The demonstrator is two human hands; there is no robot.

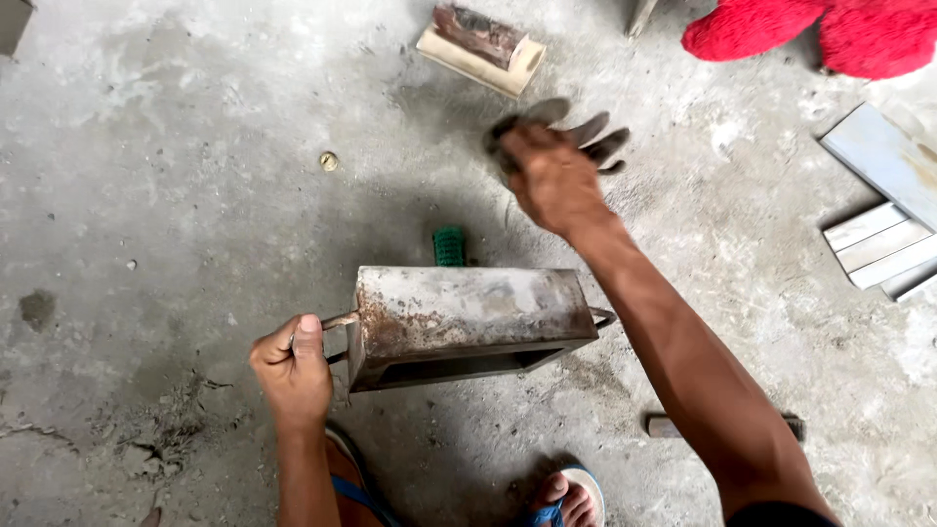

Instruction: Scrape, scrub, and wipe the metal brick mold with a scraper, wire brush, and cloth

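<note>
your left hand [291, 366], at the lower left of the frame, is closing in a fist around the wire handle [338, 322] of a rusty metal mould box [467, 322], which is sitting tilted on the concrete floor [176, 195] at the centre of the frame with its open side facing you. your right hand [551, 166] is reaching out above the box, at upper centre, with its fingers spread and open, holding nothing; it is blurring a little. a small green ribbed thing [449, 245] is lying on the floor just behind the box. a pale block with a dark lump on top [480, 51] is resting near the top centre, beyond your right hand. something red and fuzzy [830, 29] is showing at the upper right, and pale flat strips [883, 244] are lying at the right edge. your sandalled feet [568, 500] are showing at the bottom.
</note>
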